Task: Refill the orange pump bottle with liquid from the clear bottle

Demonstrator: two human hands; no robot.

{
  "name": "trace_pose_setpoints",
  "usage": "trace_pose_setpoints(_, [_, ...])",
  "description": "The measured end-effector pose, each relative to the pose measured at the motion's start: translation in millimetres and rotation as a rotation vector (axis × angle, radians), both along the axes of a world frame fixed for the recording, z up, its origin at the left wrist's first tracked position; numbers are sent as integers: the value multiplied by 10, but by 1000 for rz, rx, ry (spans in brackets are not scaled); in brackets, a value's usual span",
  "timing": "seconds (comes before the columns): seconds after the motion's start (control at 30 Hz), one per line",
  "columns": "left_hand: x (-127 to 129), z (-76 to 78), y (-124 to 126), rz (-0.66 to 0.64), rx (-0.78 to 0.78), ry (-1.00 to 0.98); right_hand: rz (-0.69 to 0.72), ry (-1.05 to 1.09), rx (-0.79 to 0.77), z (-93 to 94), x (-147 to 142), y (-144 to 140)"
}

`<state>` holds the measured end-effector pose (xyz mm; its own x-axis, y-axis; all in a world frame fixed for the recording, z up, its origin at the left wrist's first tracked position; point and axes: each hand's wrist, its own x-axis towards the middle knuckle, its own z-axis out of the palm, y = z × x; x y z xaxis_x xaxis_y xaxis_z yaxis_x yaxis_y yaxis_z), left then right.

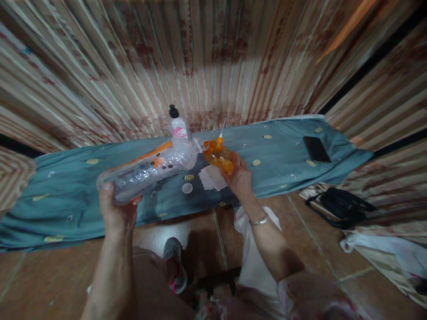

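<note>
My left hand [116, 204] is wrapped round the base of a large clear plastic bottle [150, 171] with an orange strip and printed marks. The bottle is tilted, its neck pointing right. In my right hand [239, 178] is a small translucent orange bottle [218, 156], held on its side with its mouth against or very near the clear bottle's mouth. Whether liquid passes between them I cannot tell. Below the two mouths, a white cloth or paper [212, 178] lies on the covered table, beside a small round white cap [187, 188].
A bottle with a black top [179, 126] stands behind the clear bottle. A thin white nozzle [221, 130] shows behind the orange bottle. A dark phone [316, 149] lies on the green tablecloth [280, 138] at right. A black bag [340, 205] sits beyond the table's right front; curtains [213, 62] hang behind.
</note>
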<state>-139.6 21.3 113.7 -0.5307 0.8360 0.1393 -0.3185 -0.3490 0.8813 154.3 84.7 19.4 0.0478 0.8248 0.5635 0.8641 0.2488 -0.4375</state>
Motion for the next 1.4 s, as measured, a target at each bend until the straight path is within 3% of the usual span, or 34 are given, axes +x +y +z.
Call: trace_pose_setpoints(1.4, [14, 8, -11, 13, -28, -14, 18, 51, -10, 8, 2, -8])
